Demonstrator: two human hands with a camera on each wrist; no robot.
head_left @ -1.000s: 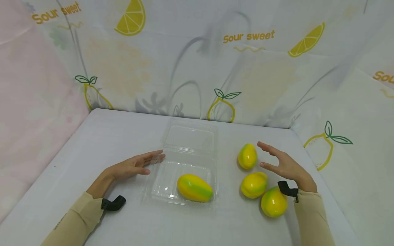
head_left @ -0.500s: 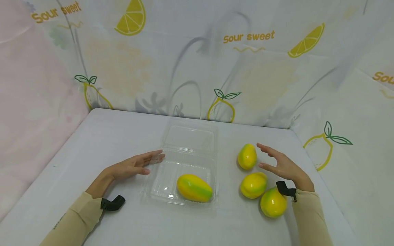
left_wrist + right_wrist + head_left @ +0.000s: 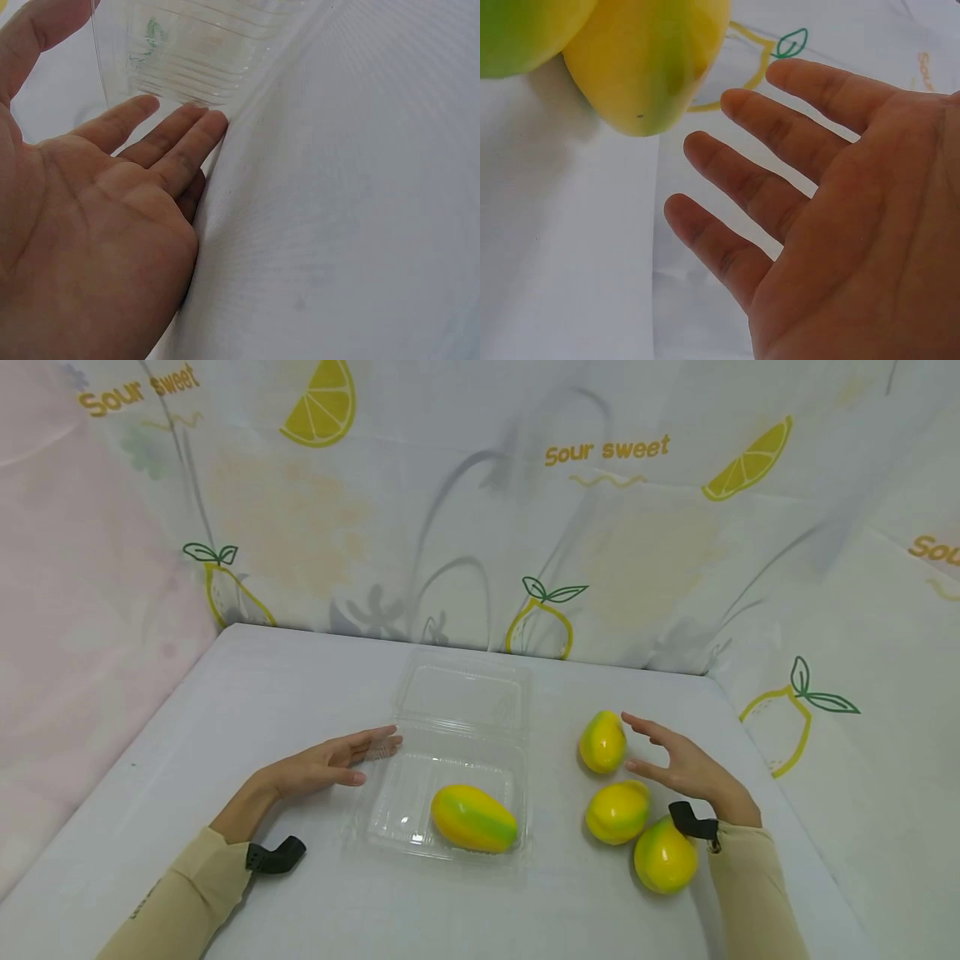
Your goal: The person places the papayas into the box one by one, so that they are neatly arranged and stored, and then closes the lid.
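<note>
A hinged clear plastic box (image 3: 382,802) lies unfolded on the table, its lid (image 3: 461,689) towards the back. One long yellow-green mango (image 3: 474,818) rests in the box's right half. At the box's left side is my left hand (image 3: 318,767); in the left wrist view its fingers (image 3: 187,154) extend to the box wall, holding nothing. Right of the box, my right hand (image 3: 693,764) reaches beside the farthest loose mango (image 3: 603,742). The right wrist view shows its fingers (image 3: 746,180) spread and nearly straight, a small gap from the fruit.
Two more loose mangoes sit nearer the front, a middle mango (image 3: 618,812) and a front mango (image 3: 666,856) by the right wrist. A white cloth covers the table (image 3: 300,677). Behind it hangs a lemon-print curtain (image 3: 465,527).
My right hand has shifted slightly left, closer to the farthest mango. My left hand, the box and the mangoes have stayed in place.
</note>
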